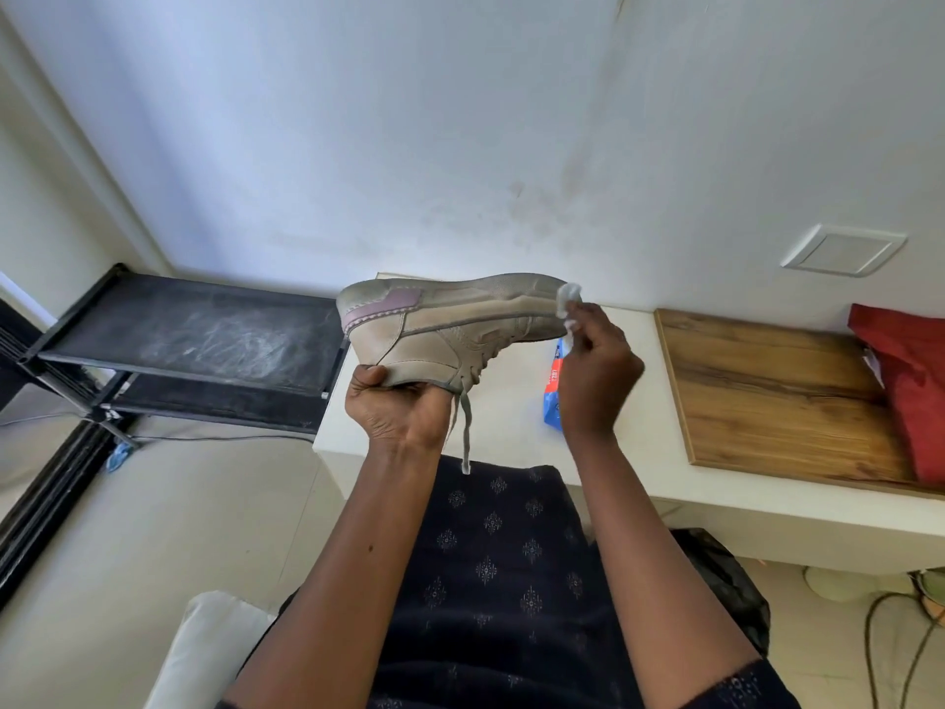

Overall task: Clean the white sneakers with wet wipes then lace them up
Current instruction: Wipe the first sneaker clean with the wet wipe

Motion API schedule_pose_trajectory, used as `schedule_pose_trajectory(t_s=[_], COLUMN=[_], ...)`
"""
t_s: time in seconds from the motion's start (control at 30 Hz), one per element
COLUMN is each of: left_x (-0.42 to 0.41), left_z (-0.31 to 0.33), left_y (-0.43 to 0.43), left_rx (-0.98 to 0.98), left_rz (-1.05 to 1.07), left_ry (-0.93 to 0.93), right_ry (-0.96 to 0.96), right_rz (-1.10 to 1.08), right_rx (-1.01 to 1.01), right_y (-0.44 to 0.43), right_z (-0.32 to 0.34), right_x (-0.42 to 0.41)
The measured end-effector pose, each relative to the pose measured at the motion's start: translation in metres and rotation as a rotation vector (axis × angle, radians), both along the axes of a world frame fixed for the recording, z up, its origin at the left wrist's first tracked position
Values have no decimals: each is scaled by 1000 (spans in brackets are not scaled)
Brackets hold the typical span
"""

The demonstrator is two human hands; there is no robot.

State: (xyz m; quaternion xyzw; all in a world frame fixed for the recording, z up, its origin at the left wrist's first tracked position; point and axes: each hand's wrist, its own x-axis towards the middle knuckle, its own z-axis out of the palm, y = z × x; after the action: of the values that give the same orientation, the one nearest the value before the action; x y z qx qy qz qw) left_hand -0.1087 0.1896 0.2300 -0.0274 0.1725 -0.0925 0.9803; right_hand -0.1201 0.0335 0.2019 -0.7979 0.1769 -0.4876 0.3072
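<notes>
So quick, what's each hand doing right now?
Left hand: grips the sneaker, held upside down.
Right hand: pinches a wet wipe at its toe.

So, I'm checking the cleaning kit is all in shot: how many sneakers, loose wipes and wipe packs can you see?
sneaker: 1, sole up, gripped by the left hand
wipe: 1, pinched by the right hand against the sneaker's toe
wipe pack: 1, blue, on the white table
Total: 3
</notes>
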Motion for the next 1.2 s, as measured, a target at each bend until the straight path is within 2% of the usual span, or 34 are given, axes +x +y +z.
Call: schedule_pose_trajectory(t_s=[0.07, 0.2, 0.23, 0.3, 0.47, 0.57, 0.63, 0.77, 0.8, 0.93, 1.0, 1.13, 1.2], left_x=[1, 0, 0, 0, 4, 3, 3, 5, 4, 2, 1, -1, -1], left_z=[-2, -3, -3, -4, -10, -26, -34, -32, -30, -31, -31, -27, -28], left_y=[0, -7, -8, -9, -9, -5, 0, 0, -1, -4, -5, -7, -8], left_rx=[-7, 20, 73, 258, 891, 1136, 1223, 1180, 1127, 972, 941, 945, 954], left_rz=[-1, -6, -7, -26, -128, -276, -332, -261, -256, -304, -323, -383, -376], left_ry=[-6, 0, -22, -77, -228, -340, -368, -392, -377, -270, -243, -270, -264], right_ry=[-9, -183, -214, -230, -190, -93, -26, 91, 159, 425, 490, 644, 617], right_rz=[2, 319, 361, 389, 391, 350, 340, 363, 337, 127, 89, 109, 192], right_rx=[342, 1172, 1288, 1349, 1289, 1169, 1081, 906, 784, 78, -100, -168, -37], right_y=[-3, -1, -1, -2, 2, 3, 1, 0, -1, -3, 2, 7, 7], right_z=[1, 10, 11, 10, 15, 23, 24, 21, 21, 23, 27, 39, 44], right_x=[-3, -1, -1, -1, -1, 4, 3, -3, -2, 4, 7, 7, 7])
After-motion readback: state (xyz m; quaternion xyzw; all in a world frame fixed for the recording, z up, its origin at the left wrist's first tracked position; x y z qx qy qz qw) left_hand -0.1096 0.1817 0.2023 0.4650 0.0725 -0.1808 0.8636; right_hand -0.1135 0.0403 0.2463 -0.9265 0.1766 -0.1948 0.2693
